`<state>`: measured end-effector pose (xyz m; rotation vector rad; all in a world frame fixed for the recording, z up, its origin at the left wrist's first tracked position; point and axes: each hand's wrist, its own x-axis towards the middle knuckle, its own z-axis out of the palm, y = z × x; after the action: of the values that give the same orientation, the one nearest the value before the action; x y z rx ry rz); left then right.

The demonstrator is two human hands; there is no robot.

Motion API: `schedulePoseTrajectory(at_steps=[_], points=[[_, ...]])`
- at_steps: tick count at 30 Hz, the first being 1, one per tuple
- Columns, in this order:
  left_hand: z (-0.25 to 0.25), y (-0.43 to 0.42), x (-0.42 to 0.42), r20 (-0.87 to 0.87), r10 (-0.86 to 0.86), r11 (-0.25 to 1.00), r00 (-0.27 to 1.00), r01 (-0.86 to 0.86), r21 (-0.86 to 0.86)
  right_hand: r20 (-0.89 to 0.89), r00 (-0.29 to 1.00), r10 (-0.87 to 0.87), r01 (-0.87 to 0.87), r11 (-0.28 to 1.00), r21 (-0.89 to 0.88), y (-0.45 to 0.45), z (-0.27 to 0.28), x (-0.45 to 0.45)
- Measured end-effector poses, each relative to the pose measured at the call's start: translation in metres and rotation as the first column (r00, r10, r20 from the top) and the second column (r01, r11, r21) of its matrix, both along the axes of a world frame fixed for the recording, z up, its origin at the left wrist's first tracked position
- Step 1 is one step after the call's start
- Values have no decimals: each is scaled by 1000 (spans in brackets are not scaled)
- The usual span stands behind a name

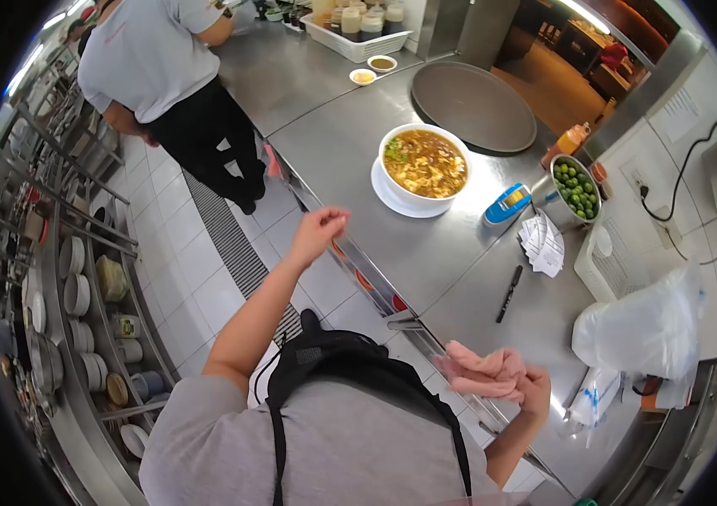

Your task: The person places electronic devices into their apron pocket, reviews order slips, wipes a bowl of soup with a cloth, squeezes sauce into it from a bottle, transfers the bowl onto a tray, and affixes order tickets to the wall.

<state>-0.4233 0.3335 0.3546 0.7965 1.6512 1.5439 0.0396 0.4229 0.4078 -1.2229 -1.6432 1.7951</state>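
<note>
My right hand (532,390) is closed around a crumpled pink cloth (486,371) at the counter's front edge. My left hand (319,233) hangs over the floor just off that edge, its fingers curled; whether anything is in them I cannot make out. Ahead on the steel counter, a white bowl (386,143) full of brown soup with egg and green bits (426,164) stands on a white plate (392,202). Neither hand touches the bowl.
Right of the bowl are a round brown tray (475,105), a blue device (507,205), a metal pot of green limes (576,190), paper slips (542,244) and a black marker (509,293). A person (156,67) stands at the far left; dish shelves (80,337) line the left side.
</note>
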Motion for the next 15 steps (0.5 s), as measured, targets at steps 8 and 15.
schedulePoseTrajectory(at_steps=[8, 15], points=[[-75, 153, -114, -206, -105, 985, 973, 73, -158, 69, 884, -463, 414, 842, 347, 78, -54, -197], [-64, 203, -111, -30, -288, 931, 957, 273, -240, -336, 825, -454, 432, 891, -143, 116, -89, -301]])
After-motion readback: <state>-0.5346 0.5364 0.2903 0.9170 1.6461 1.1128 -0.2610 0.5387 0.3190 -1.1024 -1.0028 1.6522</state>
